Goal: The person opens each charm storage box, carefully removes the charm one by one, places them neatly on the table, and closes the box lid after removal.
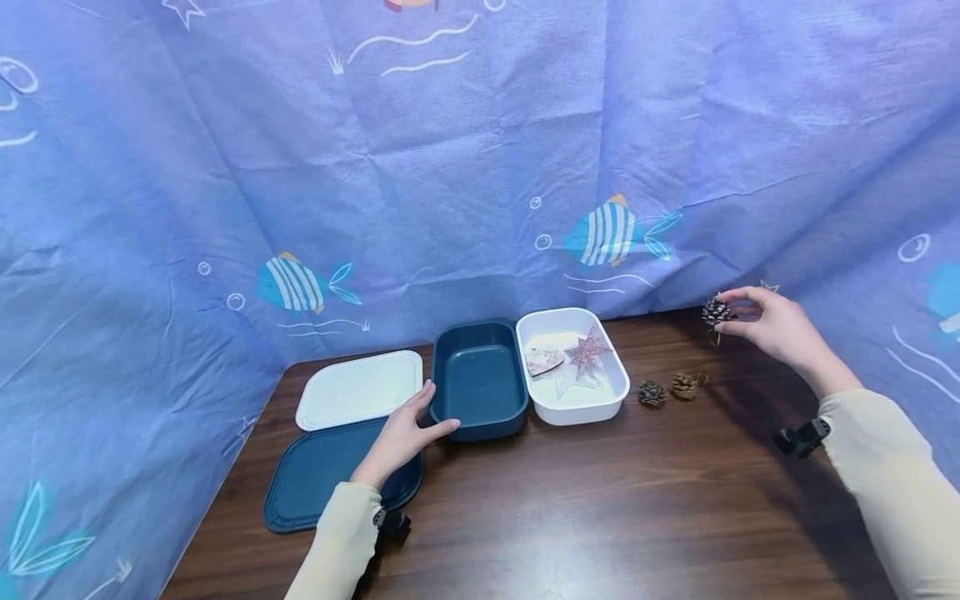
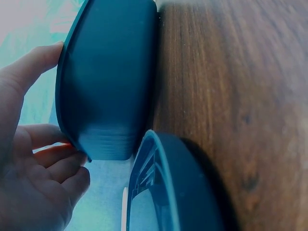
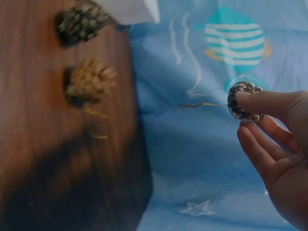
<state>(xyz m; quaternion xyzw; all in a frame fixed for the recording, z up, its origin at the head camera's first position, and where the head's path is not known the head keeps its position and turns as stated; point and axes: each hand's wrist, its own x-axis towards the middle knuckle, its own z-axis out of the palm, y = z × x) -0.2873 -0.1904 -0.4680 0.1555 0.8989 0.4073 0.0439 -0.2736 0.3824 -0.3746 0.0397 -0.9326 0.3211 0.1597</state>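
My right hand (image 1: pixel 780 329) pinches a white-tipped pine cone (image 1: pixel 715 311) between thumb and fingers, raised above the table's far right. From the cone hangs a gold string (image 3: pixel 204 104), seen in the right wrist view. Two more pine cones, a dark one (image 1: pixel 652 393) and a brown one (image 1: pixel 683 386), lie below it on the wood. With thumb and fingers spread, my left hand (image 1: pixel 405 429) touches the near-left corner rim of a dark blue box (image 1: pixel 480 429). The box's inside shows nothing in it.
Right beside the blue box stands a white box (image 1: pixel 577 414) with a pink glittery star (image 1: pixel 588 350), a pale star and a heart-like piece inside. A white lid (image 1: pixel 360 387) and a blue lid (image 1: pixel 322 475) lie left. A fish-print cloth (image 1: pixel 450 208) hangs behind.
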